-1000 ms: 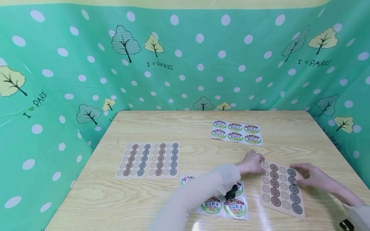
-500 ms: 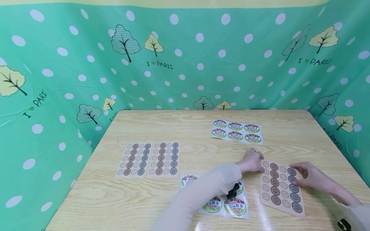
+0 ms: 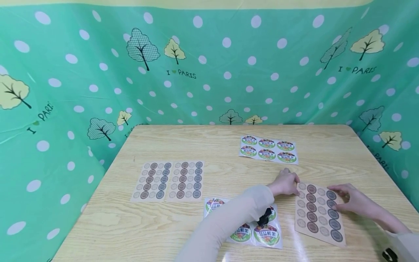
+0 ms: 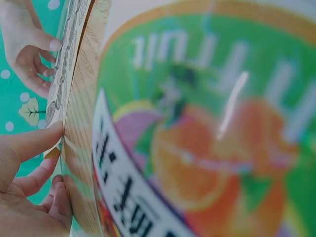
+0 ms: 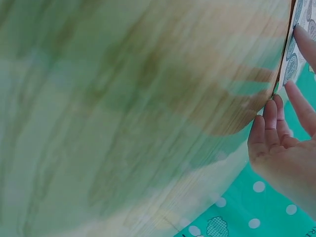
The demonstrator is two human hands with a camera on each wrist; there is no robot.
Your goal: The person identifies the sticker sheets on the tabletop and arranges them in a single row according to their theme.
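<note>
A brown sheet of round stickers (image 3: 319,214) lies slightly turned on the table at the right. My left hand (image 3: 285,182) pinches its far left corner; in the left wrist view the thumb and forefinger of that hand (image 4: 34,173) meet at the sheet's edge. At the right edge, my right hand (image 3: 355,201) touches the sheet with thumb and forefinger spread apart. The right wrist view shows its other fingers (image 5: 270,121) resting beside the sheet. Under my left forearm lies a sheet of large fruit labels (image 3: 266,234), partly hidden by the sleeve.
Two more brown sticker sheets (image 3: 151,182) (image 3: 185,182) lie side by side at the left of the wooden table (image 3: 131,225). A sheet of six smaller fruit labels (image 3: 268,149) lies towards the back. Green dotted cloth (image 3: 196,91) hangs behind and at the sides.
</note>
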